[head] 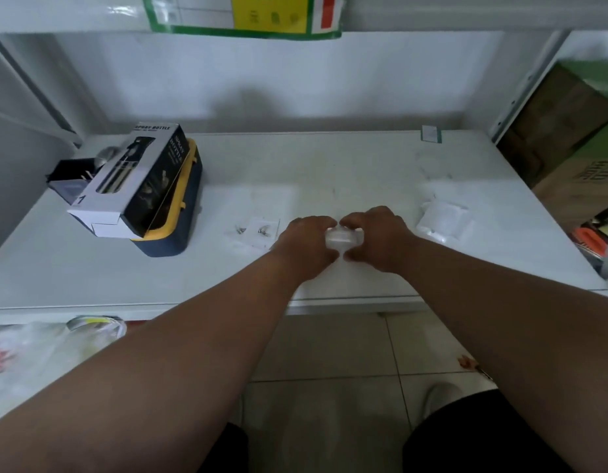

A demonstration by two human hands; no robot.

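Note:
Both of my hands meet over the middle of a white shelf top (330, 172). Between them is a small clear plastic piece (341, 237), blurred, whose shape I cannot make out. My left hand (307, 244) grips its left side with curled fingers. My right hand (377, 238) grips its right side, fingers curled over the top. Most of the piece is hidden by the fingers.
A black-and-white spray bottle box (132, 186) lies on a navy and yellow container (180, 213) at the left. A clear bag with small metal parts (256, 231) lies left of my hands, a crumpled clear bag (444, 221) to the right. Cardboard boxes (568, 138) stand at the far right.

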